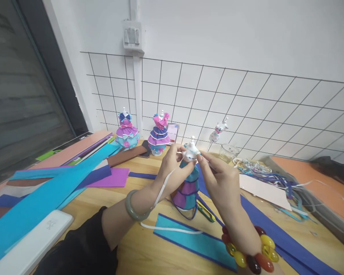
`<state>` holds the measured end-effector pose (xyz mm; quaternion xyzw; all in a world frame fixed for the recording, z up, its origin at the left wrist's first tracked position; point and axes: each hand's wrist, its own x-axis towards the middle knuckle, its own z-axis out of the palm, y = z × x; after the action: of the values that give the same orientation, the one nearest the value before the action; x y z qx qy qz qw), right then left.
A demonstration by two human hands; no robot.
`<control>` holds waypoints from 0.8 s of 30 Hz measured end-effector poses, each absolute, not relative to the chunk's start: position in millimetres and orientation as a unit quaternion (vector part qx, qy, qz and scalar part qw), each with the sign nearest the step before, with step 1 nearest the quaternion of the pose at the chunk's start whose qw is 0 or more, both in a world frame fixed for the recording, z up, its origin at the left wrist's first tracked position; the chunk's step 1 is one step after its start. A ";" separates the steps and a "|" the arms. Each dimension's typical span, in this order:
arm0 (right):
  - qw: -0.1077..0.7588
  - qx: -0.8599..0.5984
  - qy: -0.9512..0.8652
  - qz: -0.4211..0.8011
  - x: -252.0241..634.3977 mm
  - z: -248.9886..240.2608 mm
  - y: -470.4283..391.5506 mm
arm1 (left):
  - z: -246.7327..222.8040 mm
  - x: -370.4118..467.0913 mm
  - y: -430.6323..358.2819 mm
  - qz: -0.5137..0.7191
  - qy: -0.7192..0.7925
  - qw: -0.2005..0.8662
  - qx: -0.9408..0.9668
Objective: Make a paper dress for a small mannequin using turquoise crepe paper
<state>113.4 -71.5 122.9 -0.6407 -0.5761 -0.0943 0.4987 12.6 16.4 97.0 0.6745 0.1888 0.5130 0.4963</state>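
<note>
A small white mannequin bust (pixel 191 151) stands in the middle, wearing a tiered skirt (pixel 187 189) in teal, purple and navy. On its left side, my left hand (pixel 173 168) grips the bust with fingers and thumb. My right hand (pixel 219 173) pinches at the bust's right side; any small piece between its fingertips is too small to tell. A white strip (pixel 163 187) hangs from my left hand past the green bangle and curves onto a teal strip with navy edges (pixel 195 242) on the table.
Two dressed mannequins (pixel 127 131) (pixel 159 137) stand at the back left. Behind my right hand are a bare bust (pixel 218 131) and a glass (pixel 228 152). Fabric strips (pixel 54 183) and a white box (pixel 36 244) lie left. A green cutter (pixel 205 212) and ribbon scraps (pixel 255 168) lie right.
</note>
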 end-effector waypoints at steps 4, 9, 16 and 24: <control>0.488 -0.659 -0.560 -0.117 115.0 122.3 -71.8 | 96.8 11.5 19.2 0.518 0.189 0.482 0.681; 0.480 -0.654 -0.565 -0.147 112.4 121.7 -73.6 | 96.3 9.8 24.0 0.522 0.196 0.467 0.686; 0.422 -0.626 -0.601 -0.262 104.0 121.4 -75.5 | 101.2 6.2 24.0 0.515 0.220 0.434 0.705; 0.449 -0.586 -0.614 -0.278 103.9 118.6 -73.6 | 104.5 4.4 23.3 0.524 0.221 0.411 0.712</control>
<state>103.9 -73.6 118.6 -0.5859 -0.6143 -0.2784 0.4493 4.4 23.3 104.5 0.7124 0.2213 0.5240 0.4111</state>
